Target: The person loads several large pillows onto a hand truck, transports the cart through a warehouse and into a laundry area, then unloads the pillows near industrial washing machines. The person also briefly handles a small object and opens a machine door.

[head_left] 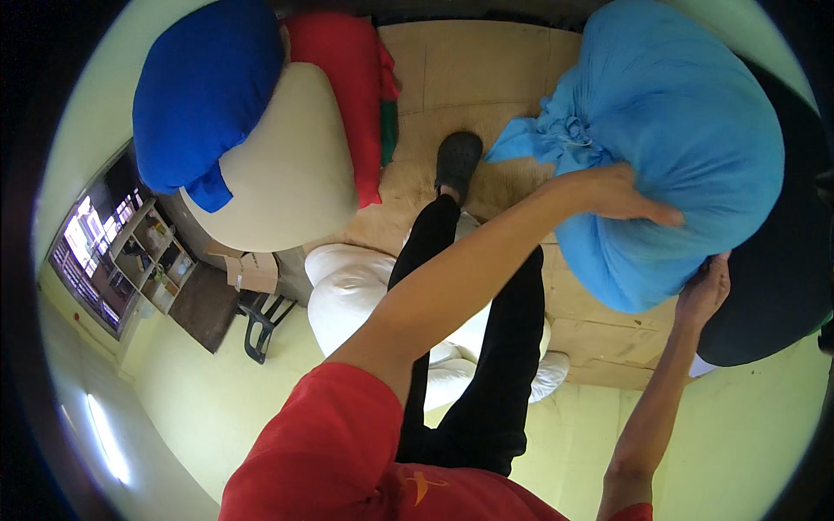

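A large light blue cloth bundle (695, 122) bulges at the upper right, its gathered neck tied in a knot on the left side. Across its front reaches my left hand (624, 198), its thumb stretched along the cloth and its other fingers mostly hidden in the folds, closed on the fabric. At the bundle's lower edge my right hand (705, 293) has its fingers curled and closed on the cloth.
Behind the blue bundle is a large black rounded shape (773, 286). Blue (208, 87), cream (291, 165) and red (334, 78) bundles are piled at the upper left. White bundles (347, 282) lie by my legs. Cardboard (486, 69) covers the floor; a shelf (148, 252) stands far left.
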`<move>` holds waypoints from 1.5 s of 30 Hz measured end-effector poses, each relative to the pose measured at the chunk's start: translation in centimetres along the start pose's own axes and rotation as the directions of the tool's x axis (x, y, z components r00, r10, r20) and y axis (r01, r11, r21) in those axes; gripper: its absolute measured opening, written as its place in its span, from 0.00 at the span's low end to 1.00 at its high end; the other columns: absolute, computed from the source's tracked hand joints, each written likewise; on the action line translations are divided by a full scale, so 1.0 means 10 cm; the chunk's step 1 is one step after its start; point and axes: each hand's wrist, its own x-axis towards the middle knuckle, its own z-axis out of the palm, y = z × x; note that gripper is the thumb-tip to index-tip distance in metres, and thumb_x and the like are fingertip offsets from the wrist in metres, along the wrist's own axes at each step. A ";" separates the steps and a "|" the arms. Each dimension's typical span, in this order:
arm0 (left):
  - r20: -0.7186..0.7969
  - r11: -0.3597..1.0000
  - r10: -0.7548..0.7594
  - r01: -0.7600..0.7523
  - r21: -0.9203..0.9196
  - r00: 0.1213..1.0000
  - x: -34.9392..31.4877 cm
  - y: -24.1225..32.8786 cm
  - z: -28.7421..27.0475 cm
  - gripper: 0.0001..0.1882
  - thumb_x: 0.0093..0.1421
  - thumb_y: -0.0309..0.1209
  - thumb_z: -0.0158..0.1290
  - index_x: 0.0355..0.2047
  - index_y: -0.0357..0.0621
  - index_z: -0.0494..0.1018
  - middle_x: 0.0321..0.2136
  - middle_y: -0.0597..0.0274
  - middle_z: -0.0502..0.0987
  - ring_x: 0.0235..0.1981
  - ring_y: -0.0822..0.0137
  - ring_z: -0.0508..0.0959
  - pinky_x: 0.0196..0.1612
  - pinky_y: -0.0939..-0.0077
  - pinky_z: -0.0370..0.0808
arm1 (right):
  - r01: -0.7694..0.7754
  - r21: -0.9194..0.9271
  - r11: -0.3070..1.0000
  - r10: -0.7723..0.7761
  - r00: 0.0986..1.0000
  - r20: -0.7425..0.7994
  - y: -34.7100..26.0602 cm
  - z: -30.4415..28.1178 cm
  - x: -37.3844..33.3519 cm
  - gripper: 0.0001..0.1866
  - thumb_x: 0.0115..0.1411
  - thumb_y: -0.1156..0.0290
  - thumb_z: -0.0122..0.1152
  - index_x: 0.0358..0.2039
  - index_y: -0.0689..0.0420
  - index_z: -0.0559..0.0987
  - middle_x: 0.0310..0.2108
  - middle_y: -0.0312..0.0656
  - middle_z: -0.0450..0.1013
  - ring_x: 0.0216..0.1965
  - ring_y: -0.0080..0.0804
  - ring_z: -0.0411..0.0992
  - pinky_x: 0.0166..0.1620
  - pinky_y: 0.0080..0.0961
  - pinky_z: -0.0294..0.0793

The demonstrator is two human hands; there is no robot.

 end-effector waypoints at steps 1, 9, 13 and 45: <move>-0.182 0.988 -0.007 -0.022 -0.156 0.983 -0.07 -0.11 -0.02 0.63 0.40 0.68 0.63 0.54 0.13 0.64 0.53 0.31 0.71 0.57 0.50 0.73 0.60 0.61 0.69 | -0.078 0.255 0.964 0.074 0.997 0.025 -0.01 -0.03 0.05 0.09 0.64 0.73 0.59 0.42 0.63 0.77 0.32 0.37 0.73 0.37 0.25 0.70 0.46 0.25 0.69; -0.479 0.812 0.200 -0.418 -0.408 0.855 -0.23 -0.52 -0.30 0.29 0.67 0.39 0.51 0.56 0.22 0.65 0.52 0.42 0.74 0.55 0.56 0.74 0.60 0.64 0.69 | 0.176 -0.307 0.935 -0.155 0.984 0.091 -0.11 0.34 0.10 0.19 0.55 0.69 0.70 0.41 0.60 0.70 0.30 0.33 0.68 0.31 0.21 0.63 0.37 0.20 0.65; -0.262 0.961 -0.014 -0.059 -0.269 0.965 -0.29 -0.47 -0.30 0.39 0.60 0.52 0.56 0.52 0.21 0.68 0.49 0.43 0.74 0.51 0.58 0.75 0.54 0.68 0.72 | 0.087 -0.542 0.836 -0.099 0.995 0.008 -0.12 0.51 0.09 0.25 0.54 0.62 0.72 0.43 0.61 0.69 0.31 0.37 0.68 0.30 0.26 0.65 0.37 0.26 0.68; -0.808 0.742 0.052 -0.564 -0.363 0.587 -0.51 -1.27 -0.67 0.30 0.54 0.41 0.67 0.45 0.25 0.74 0.43 0.47 0.79 0.42 0.59 0.79 0.50 0.67 0.74 | -0.350 -0.393 0.850 0.294 0.935 -0.198 0.69 1.49 -0.88 0.47 0.47 0.44 0.75 0.50 0.76 0.70 0.42 0.55 0.74 0.48 0.47 0.72 0.48 0.36 0.73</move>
